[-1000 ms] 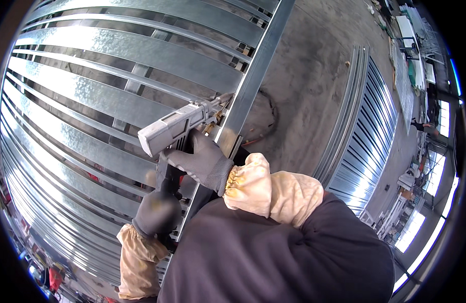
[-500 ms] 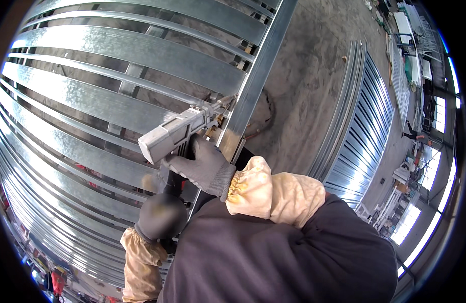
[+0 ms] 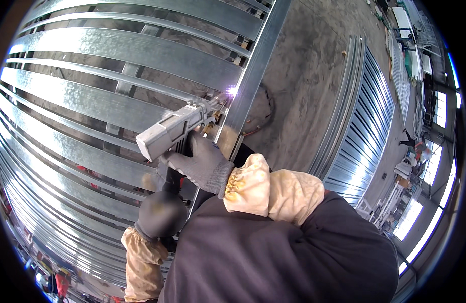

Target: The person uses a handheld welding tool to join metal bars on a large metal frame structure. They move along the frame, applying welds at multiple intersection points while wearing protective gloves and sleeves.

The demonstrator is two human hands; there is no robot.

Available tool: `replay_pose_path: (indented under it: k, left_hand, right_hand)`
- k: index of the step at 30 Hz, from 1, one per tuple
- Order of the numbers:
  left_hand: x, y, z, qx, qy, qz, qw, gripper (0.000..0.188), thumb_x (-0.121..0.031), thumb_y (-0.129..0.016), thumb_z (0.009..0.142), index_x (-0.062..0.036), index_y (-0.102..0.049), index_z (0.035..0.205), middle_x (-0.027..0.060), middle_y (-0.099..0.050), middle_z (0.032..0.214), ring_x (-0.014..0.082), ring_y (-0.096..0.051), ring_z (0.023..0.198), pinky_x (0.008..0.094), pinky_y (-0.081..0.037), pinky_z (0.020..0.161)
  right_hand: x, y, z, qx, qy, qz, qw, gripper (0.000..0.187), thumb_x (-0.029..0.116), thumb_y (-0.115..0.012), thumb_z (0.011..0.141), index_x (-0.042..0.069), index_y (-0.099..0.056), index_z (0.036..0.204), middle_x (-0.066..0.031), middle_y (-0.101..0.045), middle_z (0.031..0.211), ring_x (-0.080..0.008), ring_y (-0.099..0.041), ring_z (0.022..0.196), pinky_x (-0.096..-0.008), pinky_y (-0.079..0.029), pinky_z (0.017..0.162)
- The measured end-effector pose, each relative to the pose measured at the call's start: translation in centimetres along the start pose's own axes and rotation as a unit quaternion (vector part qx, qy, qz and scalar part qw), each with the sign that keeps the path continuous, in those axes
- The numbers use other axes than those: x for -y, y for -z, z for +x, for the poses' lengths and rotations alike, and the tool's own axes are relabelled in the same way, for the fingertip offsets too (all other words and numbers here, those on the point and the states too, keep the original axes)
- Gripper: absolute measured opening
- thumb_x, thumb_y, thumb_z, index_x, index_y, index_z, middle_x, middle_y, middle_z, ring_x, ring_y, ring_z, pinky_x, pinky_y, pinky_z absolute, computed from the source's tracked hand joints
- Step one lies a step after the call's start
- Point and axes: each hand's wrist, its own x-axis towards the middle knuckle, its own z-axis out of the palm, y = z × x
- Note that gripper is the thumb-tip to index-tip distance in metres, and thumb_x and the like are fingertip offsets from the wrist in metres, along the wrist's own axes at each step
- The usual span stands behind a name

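Note:
My right hand (image 3: pixel 200 161), in a grey knit glove, is wrapped around the grip of a white handheld welding gun (image 3: pixel 170 132). The gun's nozzle meets the steel frame rail (image 3: pixel 253 86), where a bright violet-white spark (image 3: pixel 232 92) glows at the inner edge, near the end of a galvanized slat. Lower left, my left hand (image 3: pixel 161 216) wears a dark glove; it is blurred and its fingers cannot be made out. It lies beside a dark, hose-like part (image 3: pixel 171 179) below the gun. Both forearms have pale tan sleeve covers.
Galvanized slats (image 3: pixel 117 48) with gaps between them spread across the left, over crossbars. A dark hose (image 3: pixel 268 108) curls on the floor beyond the rail. To the right lies a stack of metal panels (image 3: pixel 362 136). Another person (image 3: pixel 417 145) is far off at right.
A bright spark has appeared at the gun's nozzle against the rail. The gun and my right hand have shifted slightly left in the picture; my left hand has barely moved.

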Motion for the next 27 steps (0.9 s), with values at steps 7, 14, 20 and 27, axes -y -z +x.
replay_pose_path:
  k: [7, 14, 20, 27]
  left_hand:
    - [-0.1, 0.7, 0.8, -0.011, -0.129, 0.115, 0.985, 0.024, -0.014, -0.074, 0.066, -0.0119, -0.070, 0.090, 0.0058, -0.068, 0.087, 0.0283, -0.066, 0.076, 0.0401, -0.053, 0.066]
    - [0.4, 0.5, -0.2, 0.042, -0.018, 0.070, 0.997, 0.027, -0.015, -0.075, 0.068, -0.0118, -0.072, 0.094, 0.0061, -0.069, 0.091, 0.0282, -0.066, 0.082, 0.0399, -0.054, 0.071]
    - [-1.4, 0.9, -0.2, 0.049, 0.257, -0.147, 0.954, 0.029, -0.016, -0.074, 0.069, -0.0125, -0.072, 0.097, 0.0056, -0.070, 0.094, 0.0284, -0.067, 0.083, 0.0405, -0.053, 0.073]
    - [-1.0, 0.3, -0.6, -0.001, 0.234, -0.223, 0.946, 0.030, -0.028, -0.070, 0.087, 0.0008, -0.067, 0.096, 0.0025, -0.063, 0.072, 0.0139, -0.059, 0.059, 0.0290, -0.048, 0.054]
  right_hand:
    - [-0.7, 0.1, 0.1, -0.013, 0.025, -0.016, 0.999, 0.026, 0.017, -0.068, 0.084, 0.003, -0.066, 0.105, -0.0054, -0.069, 0.093, -0.0146, -0.065, 0.088, -0.0318, -0.052, 0.083]
    - [-1.0, 0.1, 0.3, -0.028, 0.000, -0.062, 0.998, 0.028, 0.017, -0.069, 0.084, 0.001, -0.065, 0.107, -0.0060, -0.069, 0.094, -0.0143, -0.064, 0.088, -0.0313, -0.052, 0.082]
    - [-2.0, -0.2, 0.5, -0.034, 0.031, -0.061, 0.997, 0.031, 0.018, -0.069, 0.086, 0.000, -0.062, 0.110, -0.0052, -0.067, 0.093, -0.0129, -0.063, 0.085, -0.0299, -0.052, 0.079]
    - [-1.5, -0.1, 0.3, -0.003, 0.009, -0.038, 0.999, 0.032, 0.016, -0.069, 0.088, 0.000, -0.058, 0.113, -0.0044, -0.066, 0.093, -0.0122, -0.063, 0.085, -0.0296, -0.052, 0.079]
